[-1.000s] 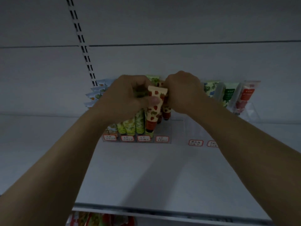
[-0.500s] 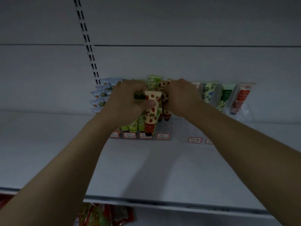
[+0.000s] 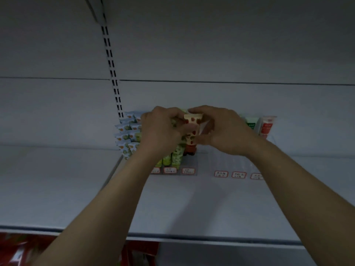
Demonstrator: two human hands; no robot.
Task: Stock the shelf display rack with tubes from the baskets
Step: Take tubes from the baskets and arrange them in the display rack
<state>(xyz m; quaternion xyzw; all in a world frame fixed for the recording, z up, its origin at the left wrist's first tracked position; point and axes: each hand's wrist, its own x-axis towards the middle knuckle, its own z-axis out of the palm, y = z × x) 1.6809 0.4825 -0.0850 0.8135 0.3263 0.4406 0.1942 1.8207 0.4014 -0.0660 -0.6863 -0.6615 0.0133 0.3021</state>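
Centre frame, a cream tube [image 3: 193, 120] dotted with red strawberries, red cap below; left of it green-patterned tubes [image 3: 177, 154], then pale blue tubes [image 3: 126, 135] printed orange and green; right, a green tube [image 3: 250, 122] and a white-and-red tube [image 3: 267, 124]; white labels [image 3: 221, 173] bordered red

The location was a retail shop. A white shelf [image 3: 172, 208] ran along a back panel fitted with a slotted upright [image 3: 112, 73]. A clear display rack [image 3: 228, 161] held rows of printed tubes [image 3: 266, 126], each lane fronted by a red-bordered price label [image 3: 221, 173]. Red packaged goods [image 3: 17, 248] sat on the level below.
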